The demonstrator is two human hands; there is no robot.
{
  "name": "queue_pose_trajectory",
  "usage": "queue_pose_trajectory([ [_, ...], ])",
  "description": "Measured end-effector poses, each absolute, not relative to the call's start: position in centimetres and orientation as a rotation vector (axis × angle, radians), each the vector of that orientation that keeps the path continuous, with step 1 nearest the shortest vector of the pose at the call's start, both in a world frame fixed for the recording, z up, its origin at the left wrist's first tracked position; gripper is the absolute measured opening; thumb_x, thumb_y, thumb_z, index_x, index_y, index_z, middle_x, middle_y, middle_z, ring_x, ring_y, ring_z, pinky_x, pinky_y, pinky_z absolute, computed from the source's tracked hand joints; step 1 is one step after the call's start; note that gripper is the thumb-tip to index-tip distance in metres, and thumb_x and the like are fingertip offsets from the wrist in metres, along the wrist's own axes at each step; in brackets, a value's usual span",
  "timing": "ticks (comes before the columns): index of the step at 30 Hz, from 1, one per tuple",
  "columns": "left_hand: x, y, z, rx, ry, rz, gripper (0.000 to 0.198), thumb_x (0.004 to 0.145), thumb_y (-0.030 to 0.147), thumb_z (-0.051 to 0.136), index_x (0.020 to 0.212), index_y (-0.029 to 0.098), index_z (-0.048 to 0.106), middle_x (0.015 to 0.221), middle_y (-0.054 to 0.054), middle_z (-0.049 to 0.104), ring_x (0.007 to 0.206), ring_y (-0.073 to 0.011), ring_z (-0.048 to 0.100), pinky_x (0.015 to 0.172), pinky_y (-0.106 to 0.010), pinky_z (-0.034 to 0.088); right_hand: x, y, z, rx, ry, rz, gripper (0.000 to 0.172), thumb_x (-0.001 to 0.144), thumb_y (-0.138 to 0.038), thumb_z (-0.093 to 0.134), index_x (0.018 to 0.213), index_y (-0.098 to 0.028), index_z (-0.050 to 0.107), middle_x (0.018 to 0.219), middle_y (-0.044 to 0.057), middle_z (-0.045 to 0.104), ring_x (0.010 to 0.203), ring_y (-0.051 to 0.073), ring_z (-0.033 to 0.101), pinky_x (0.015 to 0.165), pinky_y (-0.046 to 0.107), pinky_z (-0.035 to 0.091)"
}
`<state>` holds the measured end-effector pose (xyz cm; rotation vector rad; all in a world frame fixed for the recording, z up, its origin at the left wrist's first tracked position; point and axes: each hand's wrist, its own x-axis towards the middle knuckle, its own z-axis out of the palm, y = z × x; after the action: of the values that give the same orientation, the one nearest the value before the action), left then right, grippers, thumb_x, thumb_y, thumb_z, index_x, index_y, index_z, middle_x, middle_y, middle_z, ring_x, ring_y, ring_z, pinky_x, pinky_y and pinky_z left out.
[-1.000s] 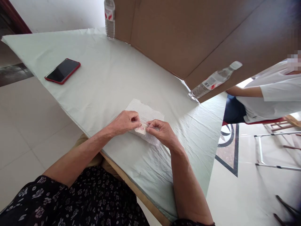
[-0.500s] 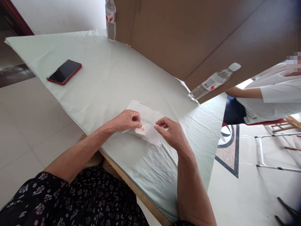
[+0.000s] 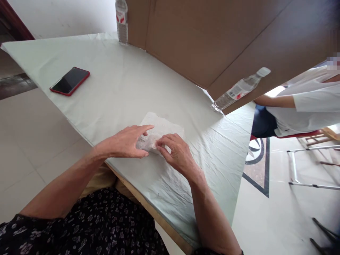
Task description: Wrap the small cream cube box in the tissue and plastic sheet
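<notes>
A thin white sheet of paper [image 3: 170, 125] lies on the tablecloth in front of me, its near part folded over itself. My right hand [image 3: 176, 152] pinches the folded part between thumb and fingertips. To the left of the fold is my left hand [image 3: 127, 141], open, with thumb and fingers spread around the sheet's left end. The small piece with red print seen earlier is hidden now, apparently under the folded layer.
A phone in a red case [image 3: 70, 81] lies toward the table's left edge. Brown cardboard panels [image 3: 186, 42] stand at the back, with one water bottle [image 3: 122, 23] upright and another [image 3: 240, 90] leaning against them. A person in a white shirt [image 3: 310, 102] sits at the right.
My right hand has moved left, bringing the sheet's right side over the small printed piece. My left hand has let go, opened and shifted left.
</notes>
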<state>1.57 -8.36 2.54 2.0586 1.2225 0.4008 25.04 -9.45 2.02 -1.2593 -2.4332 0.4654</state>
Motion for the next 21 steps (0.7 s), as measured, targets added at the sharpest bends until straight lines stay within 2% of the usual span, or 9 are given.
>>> queue_pose_trajectory([
  [2,2.0,-8.9,1.8,2.069,1.331,0.480,0.069,0.080,0.029,0.059,0.147,0.021,0.046,0.122,-0.009,0.068,0.112,-0.0261,0.062,0.100,-0.038,0.045,24.9,-9.5,2.1,-1.275,-2.453,0.427,0.016,0.096,-0.019,0.054,0.097,-0.023,0.070,0.096,0.005,0.071,0.091,0.021,0.059,0.082,0.034,0.044],
  [4,2.6,-9.0,1.2,1.990,1.441,0.558,0.055,0.082,0.022,0.051,0.136,0.020,0.058,0.107,-0.006,0.072,0.092,-0.0212,0.065,0.089,-0.033,0.048,24.8,-9.5,2.0,-1.278,-2.459,0.392,0.017,0.096,-0.019,0.054,0.101,-0.022,0.071,0.096,0.005,0.071,0.090,0.021,0.058,0.082,0.033,0.044],
  [7,3.0,-8.4,0.7,1.852,1.515,0.677,0.046,0.082,0.023,0.050,0.125,0.018,0.064,0.088,-0.002,0.071,0.070,-0.0155,0.059,0.072,-0.028,0.047,24.7,-9.4,1.8,-1.267,-2.453,0.375,0.018,0.096,-0.019,0.056,0.105,-0.022,0.071,0.096,0.006,0.071,0.091,0.021,0.057,0.082,0.033,0.044],
  [14,2.1,-7.1,-0.2,1.697,1.510,0.791,0.046,0.081,0.028,0.054,0.124,0.014,0.064,0.069,0.003,0.060,0.064,-0.0134,0.053,0.064,-0.026,0.042,24.6,-9.4,1.5,-1.271,-2.445,0.372,0.018,0.096,-0.020,0.055,0.105,-0.022,0.071,0.097,0.007,0.071,0.092,0.022,0.057,0.084,0.035,0.046],
  [21,2.0,-7.3,-0.3,1.784,1.601,0.641,0.041,0.084,0.037,0.055,0.118,0.016,0.066,0.075,0.000,0.066,0.068,-0.0161,0.058,0.065,-0.028,0.044,24.5,-9.5,1.7,-1.282,-2.462,0.361,0.016,0.096,-0.022,0.055,0.102,-0.023,0.070,0.095,0.007,0.070,0.090,0.022,0.057,0.081,0.035,0.044],
])
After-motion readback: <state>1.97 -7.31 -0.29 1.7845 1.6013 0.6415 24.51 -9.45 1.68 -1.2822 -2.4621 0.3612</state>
